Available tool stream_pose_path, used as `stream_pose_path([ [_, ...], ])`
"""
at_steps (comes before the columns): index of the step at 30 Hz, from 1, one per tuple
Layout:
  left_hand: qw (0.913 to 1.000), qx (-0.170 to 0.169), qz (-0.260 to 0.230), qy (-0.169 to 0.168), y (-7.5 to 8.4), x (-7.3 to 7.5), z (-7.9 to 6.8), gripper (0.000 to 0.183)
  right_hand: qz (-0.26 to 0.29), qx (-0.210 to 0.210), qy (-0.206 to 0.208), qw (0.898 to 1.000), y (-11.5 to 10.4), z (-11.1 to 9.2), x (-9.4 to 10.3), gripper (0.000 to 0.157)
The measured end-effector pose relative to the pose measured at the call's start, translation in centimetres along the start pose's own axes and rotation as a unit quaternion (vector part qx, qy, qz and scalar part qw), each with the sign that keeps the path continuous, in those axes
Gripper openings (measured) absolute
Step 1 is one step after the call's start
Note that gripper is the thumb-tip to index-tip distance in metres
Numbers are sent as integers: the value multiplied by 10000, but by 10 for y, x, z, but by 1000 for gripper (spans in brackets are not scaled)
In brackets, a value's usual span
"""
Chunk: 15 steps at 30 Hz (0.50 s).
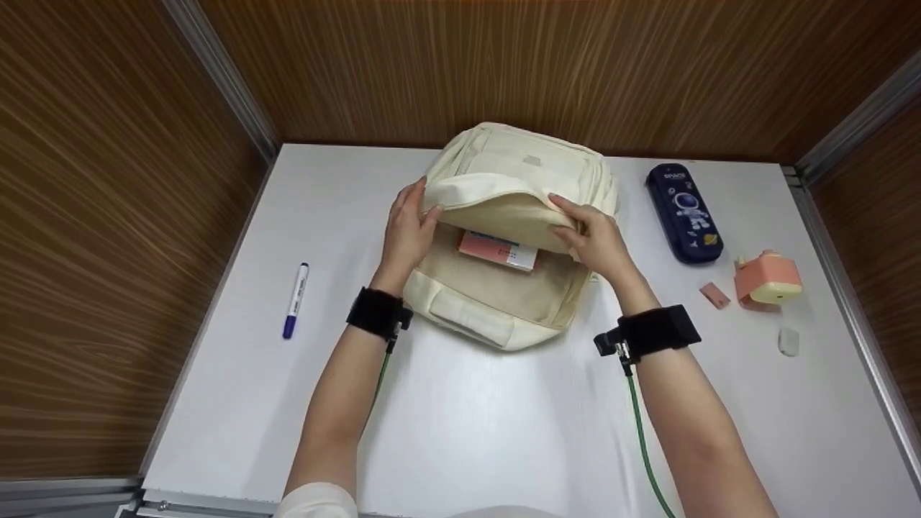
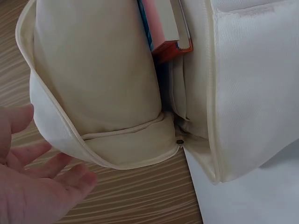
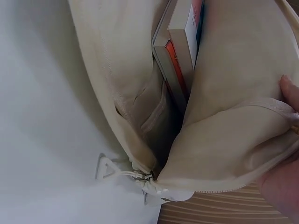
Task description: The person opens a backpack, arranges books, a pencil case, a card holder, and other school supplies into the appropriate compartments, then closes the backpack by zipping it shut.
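A cream backpack lies on the table with its main compartment unzipped and the front flap raised. Inside it are books, the top one with a pink and white cover; the left wrist view shows an orange-edged book against it. My right hand grips the flap's right edge, thumb on the lining and fingers outside. At the flap's left edge is my left hand, its fingers relaxed and spread, thumb tip right at the rim in the left wrist view.
A marker with a blue cap lies at the left. On the right are a navy astronaut pencil case, a pink and yellow pencil sharpener, a small pink block and a whitish eraser. Wood-grain panels border the table.
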<state>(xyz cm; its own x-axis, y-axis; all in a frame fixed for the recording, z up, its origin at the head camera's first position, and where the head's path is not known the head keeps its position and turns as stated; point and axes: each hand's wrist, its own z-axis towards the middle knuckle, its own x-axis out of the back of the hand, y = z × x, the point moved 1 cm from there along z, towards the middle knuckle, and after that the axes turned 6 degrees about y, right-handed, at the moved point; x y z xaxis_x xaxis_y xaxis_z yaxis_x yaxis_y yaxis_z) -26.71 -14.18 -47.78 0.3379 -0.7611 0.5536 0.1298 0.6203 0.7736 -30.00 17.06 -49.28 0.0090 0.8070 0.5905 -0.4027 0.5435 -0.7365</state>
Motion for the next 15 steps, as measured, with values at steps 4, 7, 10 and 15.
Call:
stream_pose_path([
  [4,9999,39,-60,-73,-4,-2,2,44,235,233,-257,9991,4,-8,0,52],
  [7,10000,-69,-44,-12,-4,0,-1,34,520,246,-508,9971,8,-13,3,53],
  [10,9998,-210,65,-9,-2,2,-6,30,794,193,-618,9947,4,-19,10,52],
  [15,9990,-410,162,-92,4,1,-19,30,1407,-125,-736,9872,-7,-26,24,49],
])
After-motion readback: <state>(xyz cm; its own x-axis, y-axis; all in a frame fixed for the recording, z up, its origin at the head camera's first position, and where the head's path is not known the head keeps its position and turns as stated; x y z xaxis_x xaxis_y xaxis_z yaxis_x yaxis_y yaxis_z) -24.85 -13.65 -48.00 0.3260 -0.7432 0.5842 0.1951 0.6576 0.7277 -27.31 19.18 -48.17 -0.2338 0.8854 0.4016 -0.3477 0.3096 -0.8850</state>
